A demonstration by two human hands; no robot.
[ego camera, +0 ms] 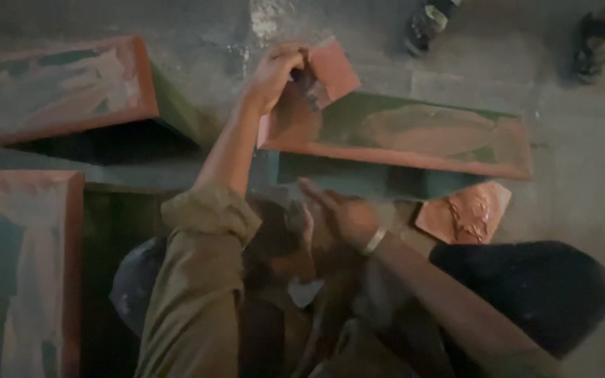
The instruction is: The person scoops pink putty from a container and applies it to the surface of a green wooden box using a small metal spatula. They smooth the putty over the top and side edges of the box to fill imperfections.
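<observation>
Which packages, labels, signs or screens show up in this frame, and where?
None in view: only painted box panels, such as the long reddish-orange and green panel at centre, and a small orange scraper card held in the left hand.

Grey concrete floor [582, 140] under me, stained and rough. On it, one long reddish-coated box [421, 136] mid-frame, another [57, 87] upper left, a third [33, 273] lower left. A small orange-smeared tile [465, 212] lies right of centre, just below the middle box.
</observation>
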